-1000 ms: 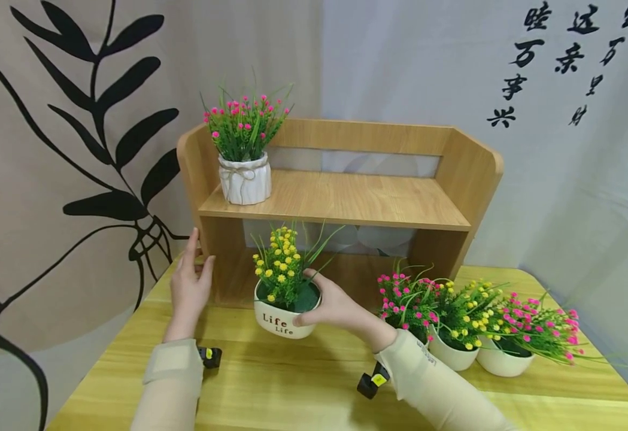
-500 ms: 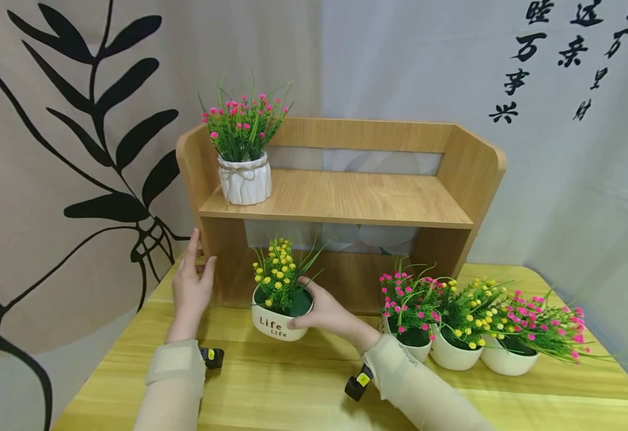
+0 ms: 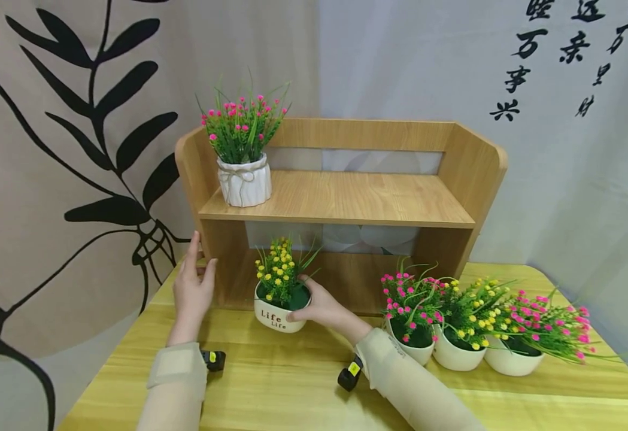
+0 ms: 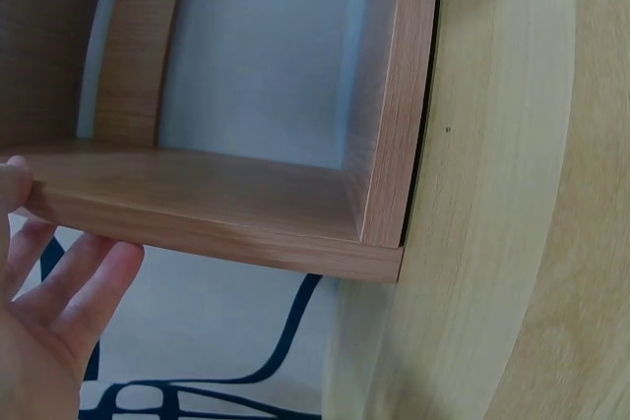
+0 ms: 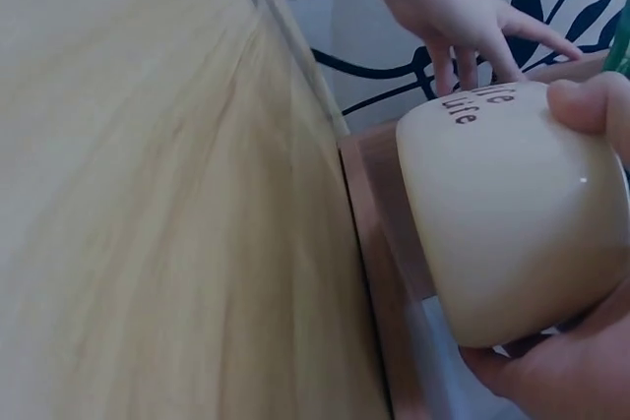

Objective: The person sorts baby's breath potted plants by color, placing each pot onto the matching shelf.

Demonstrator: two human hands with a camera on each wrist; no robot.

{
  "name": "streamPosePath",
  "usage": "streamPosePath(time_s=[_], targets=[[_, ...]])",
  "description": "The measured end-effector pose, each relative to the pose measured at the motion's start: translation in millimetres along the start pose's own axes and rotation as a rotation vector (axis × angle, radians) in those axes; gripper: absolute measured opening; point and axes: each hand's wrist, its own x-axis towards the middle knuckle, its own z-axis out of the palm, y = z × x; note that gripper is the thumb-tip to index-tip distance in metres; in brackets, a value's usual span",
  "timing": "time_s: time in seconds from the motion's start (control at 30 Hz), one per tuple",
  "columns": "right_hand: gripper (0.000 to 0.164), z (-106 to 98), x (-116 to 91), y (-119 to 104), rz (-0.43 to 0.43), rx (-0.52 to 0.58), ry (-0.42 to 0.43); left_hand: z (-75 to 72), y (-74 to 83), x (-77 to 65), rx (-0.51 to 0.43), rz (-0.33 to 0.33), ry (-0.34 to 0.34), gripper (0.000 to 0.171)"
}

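My right hand (image 3: 321,304) grips a white pot (image 3: 277,317) marked "Life" that holds an artificial plant with yellow flowers (image 3: 278,272). The thumb presses the pot's lettered side; the other fingers are mostly hidden behind it. Held just in front of the lower compartment, the pot appears raised above the table in the right wrist view. My left hand (image 3: 194,293) rests at the left side panel (image 4: 226,209) of the wooden shelf (image 3: 335,218). Its fingers (image 4: 98,287) lie fairly straight along the panel's outer face, with the thumb near its front edge.
A pink-flowered plant in a white ribbed pot (image 3: 245,182) stands at the upper shelf's left end. Right of the shelf, a pink plant (image 3: 410,341), a yellow one (image 3: 459,353) and another pink one (image 3: 514,359) stand in a row on the table (image 3: 270,389).
My right hand has brought the pot slightly left and lower, then a little up toward the lower compartment. My left hand stays at the side panel. The head view has shifted slightly.
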Motion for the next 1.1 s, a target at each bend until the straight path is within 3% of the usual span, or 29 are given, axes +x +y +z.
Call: streamPosePath(time_s=[0.2,0.53,0.9,1.1], targets=[[0.097,2.3,5.3,8.8,0.031,-0.024,0.011,1.7,-1.6,-0.7,0.002,0.018,0.007,0.075],[0.098,3.8,17.3,14.5,0.067,0.117,-0.009,1.7,-1.9,0.1,0.007,0.037,0.022,0.075],[0.096,3.9,30.6,12.1,0.091,0.024,-0.016,0.9,-1.2,0.8,0.006,0.03,0.014,0.075],[0.09,2.7,34.5,10.7,0.111,0.047,-0.025,0.6,-0.5,0.3,0.0,0.027,0.013,0.076]])
